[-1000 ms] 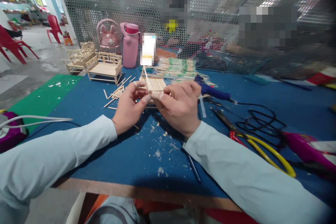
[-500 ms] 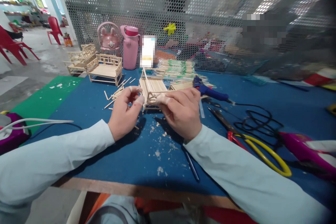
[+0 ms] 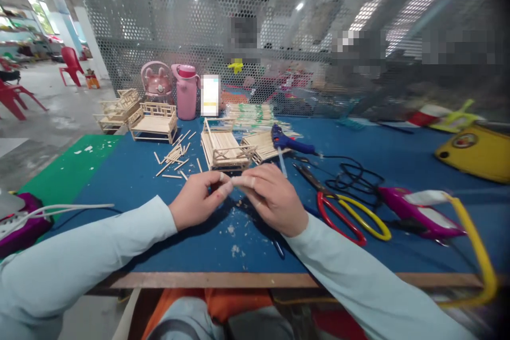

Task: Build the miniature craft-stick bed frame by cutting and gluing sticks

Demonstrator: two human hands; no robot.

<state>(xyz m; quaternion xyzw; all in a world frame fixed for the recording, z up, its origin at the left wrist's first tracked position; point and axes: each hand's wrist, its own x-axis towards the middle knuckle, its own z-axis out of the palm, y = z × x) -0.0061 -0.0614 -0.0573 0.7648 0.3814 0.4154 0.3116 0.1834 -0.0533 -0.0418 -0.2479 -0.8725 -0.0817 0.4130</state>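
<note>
Both hands meet at the fingertips just in front of a small wooden bench model [image 3: 221, 144] and stand apart from it. My left hand [image 3: 195, 199] is closed in a pinch, thumb against forefinger. My right hand [image 3: 277, 199] is pinched too, its fingertips touching those of the left; pale tape wraps some of its fingers. Anything between the fingers is too small or hidden to make out. Short loose sticks [image 3: 175, 155] lie left of the bench. To its right are a slatted wooden piece [image 3: 263, 146] and a blue glue gun [image 3: 295, 144].
Scissors [image 3: 354, 218] with red and yellow handles and a coiled black cord lie right of my right hand. A purple-and-white object [image 3: 422, 215] lies beyond. At back left stand another bench model [image 3: 153, 126] and a pink bottle [image 3: 187, 96], before a perforated metal screen [image 3: 159, 16].
My hands have come off the bench model, moved nearer to me and closed together at the fingertips. The bench now stands by itself on the table. The camera view has shifted.
</note>
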